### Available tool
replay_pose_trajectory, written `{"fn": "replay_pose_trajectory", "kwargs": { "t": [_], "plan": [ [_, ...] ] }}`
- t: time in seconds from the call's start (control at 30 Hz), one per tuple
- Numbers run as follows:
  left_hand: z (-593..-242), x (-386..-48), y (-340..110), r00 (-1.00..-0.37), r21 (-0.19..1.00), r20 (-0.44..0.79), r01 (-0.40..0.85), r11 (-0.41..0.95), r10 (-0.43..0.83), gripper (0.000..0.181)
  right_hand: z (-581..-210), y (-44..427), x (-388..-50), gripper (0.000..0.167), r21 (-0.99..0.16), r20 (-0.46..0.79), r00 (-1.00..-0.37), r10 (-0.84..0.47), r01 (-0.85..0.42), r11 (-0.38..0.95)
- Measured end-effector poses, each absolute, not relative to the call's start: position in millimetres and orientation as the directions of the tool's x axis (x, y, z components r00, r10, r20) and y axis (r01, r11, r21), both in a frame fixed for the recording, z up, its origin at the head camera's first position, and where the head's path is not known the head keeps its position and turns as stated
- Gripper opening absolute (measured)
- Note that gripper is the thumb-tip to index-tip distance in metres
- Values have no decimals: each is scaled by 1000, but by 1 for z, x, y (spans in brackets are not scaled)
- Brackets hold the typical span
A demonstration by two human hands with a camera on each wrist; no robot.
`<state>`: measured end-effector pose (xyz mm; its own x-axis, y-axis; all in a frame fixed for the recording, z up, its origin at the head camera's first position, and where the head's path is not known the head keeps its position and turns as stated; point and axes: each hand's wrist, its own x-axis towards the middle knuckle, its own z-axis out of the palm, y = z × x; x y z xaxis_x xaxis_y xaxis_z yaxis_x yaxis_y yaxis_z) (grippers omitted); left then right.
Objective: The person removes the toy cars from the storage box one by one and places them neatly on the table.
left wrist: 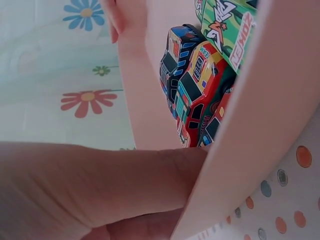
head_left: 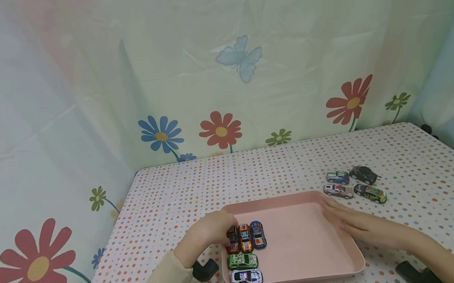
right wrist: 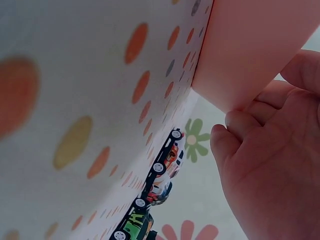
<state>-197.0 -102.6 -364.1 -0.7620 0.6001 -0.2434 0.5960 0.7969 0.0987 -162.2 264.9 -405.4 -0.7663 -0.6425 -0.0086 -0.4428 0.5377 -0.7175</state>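
Observation:
A shallow pink tray (head_left: 298, 239) holds several toy cars along its left side. My left hand (head_left: 214, 227) reaches over the left wall, its bent fingers holding the leftmost car of a row of three, a black and red toy car (head_left: 233, 245). In the left wrist view the tray wall hides my fingertips. Beside that car stand a red and yellow car (head_left: 245, 237) and a blue one (head_left: 258, 235). Nearer me are a green car (head_left: 242, 261) and a white one (head_left: 246, 277). My right hand (head_left: 366, 226) rests extended fingers against the tray's right wall.
Beyond the tray's right corner lie several more toy cars: a blue and white one (head_left: 337, 177), a black one (head_left: 364, 174), a white one (head_left: 338, 190) and a green and black one (head_left: 370, 193). Dotted cloth (head_left: 182, 187) covers the table; a flowered curtain (head_left: 287, 85) hangs behind.

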Motion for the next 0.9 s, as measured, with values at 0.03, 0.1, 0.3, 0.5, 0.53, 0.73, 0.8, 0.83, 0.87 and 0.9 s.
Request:
{"fn": "replay_pose_trajectory", "kwargs": {
  "t": [0.03, 0.1, 0.3, 0.5, 0.53, 0.73, 0.8, 0.83, 0.87, 0.9],
  "plan": [
    [-364, -197, -103, -763, 101, -242, 595, 797, 600, 26, -405, 265, -162, 49, -717, -5, -766, -643, -445, 536],
    [-363, -197, -103, -766, 108, -243, 588, 801, 595, 26, -405, 264, -162, 48, -716, -1, -767, -641, -447, 536],
    [-362, -198, -103, -768, 132, -251, 575, 807, 589, 27, -403, 262, -162, 48, -701, 11, -766, -643, -465, 541],
    [-360, -199, -106, -749, 144, -229, 605, 783, 621, 28, -404, 262, -162, 48, -699, 15, -766, -642, -467, 541],
    [-359, -199, -107, -745, 146, -223, 612, 777, 629, 28, -404, 262, -162, 48, -700, 15, -766, -642, -467, 540],
    [-352, -198, -114, -732, 200, -183, 625, 754, 656, 29, -406, 263, -162, 48, -704, 10, -763, -647, -465, 537],
    [-350, -198, -116, -729, 234, -170, 623, 746, 663, 25, -406, 263, -162, 48, -709, 7, -762, -648, -461, 534],
    [-349, -199, -116, -726, 243, -162, 627, 740, 668, 23, -406, 264, -162, 48, -712, 6, -761, -648, -459, 532],
    [-349, -199, -117, -725, 254, -154, 628, 736, 672, 20, -406, 264, -162, 48, -714, 5, -761, -648, -457, 531],
    [-348, -199, -118, -722, 268, -144, 630, 729, 677, 17, -406, 264, -162, 48, -715, 3, -761, -649, -455, 530]
  ]
}}
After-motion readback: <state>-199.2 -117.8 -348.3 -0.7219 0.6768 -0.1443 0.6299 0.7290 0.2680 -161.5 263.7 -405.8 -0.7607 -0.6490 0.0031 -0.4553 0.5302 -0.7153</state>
